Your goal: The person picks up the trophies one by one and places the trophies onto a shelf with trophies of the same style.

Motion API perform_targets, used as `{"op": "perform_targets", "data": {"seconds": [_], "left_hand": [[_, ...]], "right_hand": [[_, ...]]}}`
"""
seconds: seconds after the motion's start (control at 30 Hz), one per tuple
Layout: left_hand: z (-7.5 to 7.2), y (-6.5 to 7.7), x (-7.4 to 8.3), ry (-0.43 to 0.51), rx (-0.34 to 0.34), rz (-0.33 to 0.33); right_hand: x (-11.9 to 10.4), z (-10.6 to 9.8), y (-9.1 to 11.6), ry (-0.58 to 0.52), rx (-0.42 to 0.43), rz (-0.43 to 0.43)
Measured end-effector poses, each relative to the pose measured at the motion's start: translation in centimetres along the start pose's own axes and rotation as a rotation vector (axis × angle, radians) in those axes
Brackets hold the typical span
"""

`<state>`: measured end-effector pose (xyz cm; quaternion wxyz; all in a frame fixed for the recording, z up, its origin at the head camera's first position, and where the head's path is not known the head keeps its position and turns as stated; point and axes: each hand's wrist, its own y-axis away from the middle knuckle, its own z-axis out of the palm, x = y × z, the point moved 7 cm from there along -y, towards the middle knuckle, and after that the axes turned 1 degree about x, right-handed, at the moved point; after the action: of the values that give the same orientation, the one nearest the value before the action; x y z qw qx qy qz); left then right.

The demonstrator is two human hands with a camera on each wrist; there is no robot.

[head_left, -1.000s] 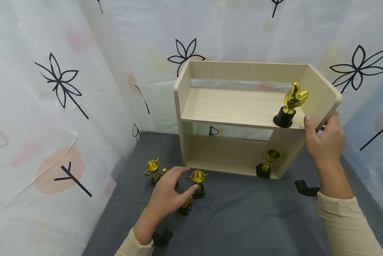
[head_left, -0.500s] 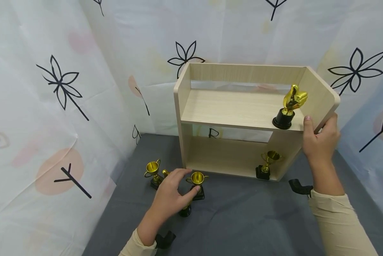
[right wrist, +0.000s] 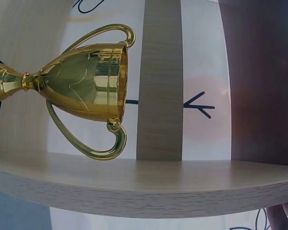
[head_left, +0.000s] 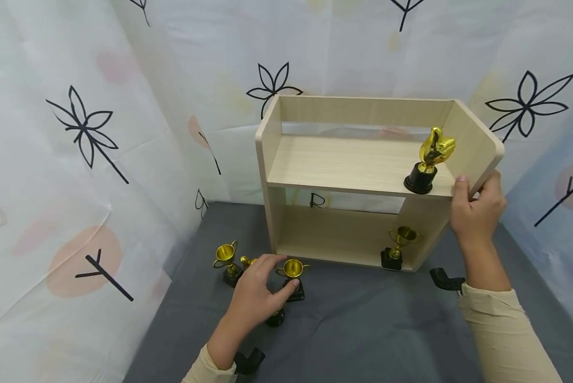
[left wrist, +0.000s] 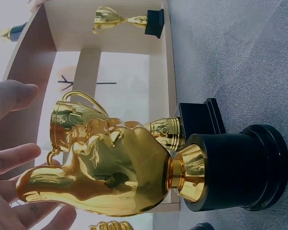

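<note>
1. Left hand is covering more of the shiny gold thumbs-up trophy than a second ago, going by the head view.
2. That black-based trophy is standing upright on the grey cloth-covered table, just in front of a shiny gold two-handled cup.
3. Left fingers are hanging loosely around its top, not gripping; right hand is gripping the side of the pale wood-look two-tier shelf.
4. Reads like the reach-and-grab step to me, so next move's probably calling for pinching in without bumping that cup.
</note>
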<state>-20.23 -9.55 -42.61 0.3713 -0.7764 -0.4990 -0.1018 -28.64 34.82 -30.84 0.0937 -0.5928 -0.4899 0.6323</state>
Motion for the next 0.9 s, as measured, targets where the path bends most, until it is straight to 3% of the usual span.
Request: {"op": "perform_targets", "data": {"seconds": [0.23,0.6,0.9], "left_hand": [[0.4,-0.1,-0.1,-0.008,-0.003,-0.002],[1.0,-0.2,0.2,0.004,-0.033,-0.030],[1.1,-0.3,-0.4,0.031,-0.034,-0.113]], "right_hand": [[0.1,0.0,0.1,-0.031,-0.020,-0.068],[0.9,0.7,0.6,-0.065,0.046,-0.016],[0.8,0.9,1.2,-0.072,0.095,-0.003]]}}
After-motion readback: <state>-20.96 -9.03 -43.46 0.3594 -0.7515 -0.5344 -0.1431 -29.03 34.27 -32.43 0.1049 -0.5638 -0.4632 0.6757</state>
